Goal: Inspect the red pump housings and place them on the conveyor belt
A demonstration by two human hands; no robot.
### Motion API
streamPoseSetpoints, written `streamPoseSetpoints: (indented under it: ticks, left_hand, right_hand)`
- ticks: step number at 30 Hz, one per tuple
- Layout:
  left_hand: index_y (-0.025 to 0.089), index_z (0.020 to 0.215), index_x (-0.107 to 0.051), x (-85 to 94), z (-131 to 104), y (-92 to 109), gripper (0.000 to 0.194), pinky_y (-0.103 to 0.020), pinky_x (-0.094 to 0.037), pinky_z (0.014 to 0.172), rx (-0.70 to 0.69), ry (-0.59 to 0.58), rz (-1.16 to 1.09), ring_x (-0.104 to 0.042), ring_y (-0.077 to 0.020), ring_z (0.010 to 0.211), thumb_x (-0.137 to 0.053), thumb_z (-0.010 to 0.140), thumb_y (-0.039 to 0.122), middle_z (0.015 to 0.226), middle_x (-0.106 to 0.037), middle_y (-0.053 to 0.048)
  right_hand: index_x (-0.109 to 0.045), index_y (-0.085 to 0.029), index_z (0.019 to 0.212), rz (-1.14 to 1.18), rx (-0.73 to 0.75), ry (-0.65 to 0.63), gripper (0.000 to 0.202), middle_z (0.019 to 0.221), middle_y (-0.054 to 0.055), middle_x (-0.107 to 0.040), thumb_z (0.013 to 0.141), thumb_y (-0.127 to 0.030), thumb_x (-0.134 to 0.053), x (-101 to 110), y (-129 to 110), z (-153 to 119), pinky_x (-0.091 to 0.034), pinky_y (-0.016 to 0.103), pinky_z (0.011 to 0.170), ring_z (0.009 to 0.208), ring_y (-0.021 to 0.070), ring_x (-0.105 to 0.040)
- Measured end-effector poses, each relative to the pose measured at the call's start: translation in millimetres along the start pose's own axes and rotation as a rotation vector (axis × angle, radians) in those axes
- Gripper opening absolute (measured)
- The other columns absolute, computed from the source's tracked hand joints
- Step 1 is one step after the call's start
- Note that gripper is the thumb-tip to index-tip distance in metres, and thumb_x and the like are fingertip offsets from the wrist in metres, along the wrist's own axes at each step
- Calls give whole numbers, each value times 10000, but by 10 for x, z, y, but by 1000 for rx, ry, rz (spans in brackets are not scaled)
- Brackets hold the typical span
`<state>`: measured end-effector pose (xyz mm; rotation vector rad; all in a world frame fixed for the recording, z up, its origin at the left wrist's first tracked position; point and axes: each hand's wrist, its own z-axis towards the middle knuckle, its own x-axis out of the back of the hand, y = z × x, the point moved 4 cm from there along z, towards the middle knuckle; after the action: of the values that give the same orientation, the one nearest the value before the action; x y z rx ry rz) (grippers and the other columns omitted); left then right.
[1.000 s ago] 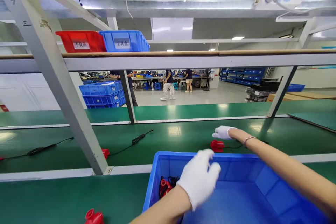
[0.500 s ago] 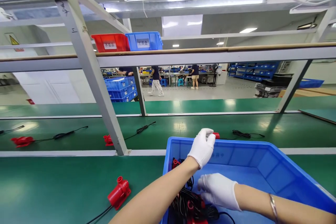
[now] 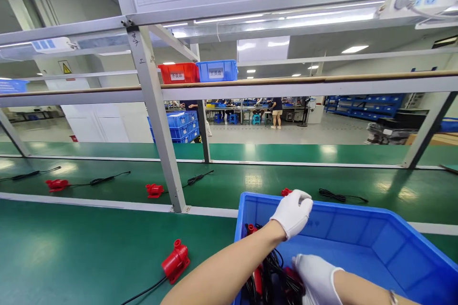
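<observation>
My left hand (image 3: 294,212), in a white glove, is raised over the back wall of a blue bin (image 3: 332,221); its fingers are curled and I cannot make out anything in them. Down inside the bin, my gloved right hand (image 3: 317,276) is at a pile of red pumps and black cables (image 3: 268,276), its fingers blurred and partly hidden. Just behind the bin's rim a red pump (image 3: 286,191) shows, with a bundled black cable (image 3: 332,195) to its right. On the green surface left of the bin lies another red pump (image 3: 176,261) with its cable.
More red pumps (image 3: 155,190) with cables lie along the green strip behind. A slanted metal post (image 3: 159,128) rises left of the bin. Red (image 3: 179,74) and blue (image 3: 217,71) boxes sit on the shelf above. People are at tables in the background.
The view has turned slightly left and up. My right hand has gone lower into the bin at the pile. My left hand remains above the back wall.
</observation>
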<state>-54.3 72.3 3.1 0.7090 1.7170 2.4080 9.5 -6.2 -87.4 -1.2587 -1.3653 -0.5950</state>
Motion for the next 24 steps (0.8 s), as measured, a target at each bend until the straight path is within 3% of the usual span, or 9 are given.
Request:
streamPoseSetpoints:
  ticks: [4, 7, 10, 13, 15, 19, 24]
  left_hand:
    - [163, 1122, -620, 34, 9, 18, 301, -435, -458, 995, 28, 22, -68, -621, -245, 1012, -498, 896, 319, 1044, -685, -102]
    - [103, 1232, -525, 7, 4, 45, 426, -466, -417, 1058, 65, 21, -179, -570, -278, 1166, -491, 916, 386, 1229, -609, -189]
    - [88, 1340, -423, -110, -89, 176, 607, -454, -453, 1047, 55, -131, -328, -540, -288, 1253, -455, 936, 539, 1366, -518, -230]
    - [153, 1399, -398, -229, -262, 400, 691, -447, -505, 988, -17, -377, -494, -562, -297, 1243, -536, 897, 606, 1412, -510, -190]
    - [191, 1408, -402, -260, -349, 511, 674, -457, -507, 965, -42, -474, -601, -583, -304, 1210, -628, 876, 536, 1395, -534, -165]
    - [198, 1362, -448, -276, -359, 521, 543, -432, -513, 907, -17, -465, -745, -607, -292, 1147, -633, 904, 422, 1337, -567, -152]
    - [214, 1350, -443, -310, -357, 479, 565, -362, -488, 881, 0, -483, -797, -586, -256, 1126, -672, 880, 430, 1338, -544, -127]
  right_hand:
    - [-628, -64, 934, -201, -210, 261, 318, 943, 204, -654, 622, -125, -609, 609, 318, -234, -432, 374, 711, 825, 346, -646]
    - [-594, -110, 913, -209, -316, 370, 200, 827, 133, -649, 794, -263, -551, 1125, 577, -501, -401, 327, 640, 707, 263, -630]
    - [-553, -165, 849, 119, -217, 407, 301, 759, 51, -631, 927, -432, -439, 1412, 658, -767, -421, 279, 619, 683, 187, -602]
    - [-529, -168, 879, 639, -17, 391, 438, 768, 32, -630, 960, -578, -397, 1462, 560, -935, -474, 283, 670, 686, 168, -598]
    - [-536, -158, 904, 791, 17, 385, 515, 753, 38, -634, 953, -647, -383, 1440, 480, -988, -492, 309, 711, 691, 177, -605]
    - [-564, -161, 953, 752, -24, 478, 500, 866, 59, -662, 937, -645, -440, 1407, 358, -1043, -501, 320, 771, 816, 199, -617]
    - [-585, -191, 1086, 495, -84, 671, 399, 1047, 71, -670, 902, -540, -522, 1372, 275, -1131, -515, 346, 835, 933, 228, -635]
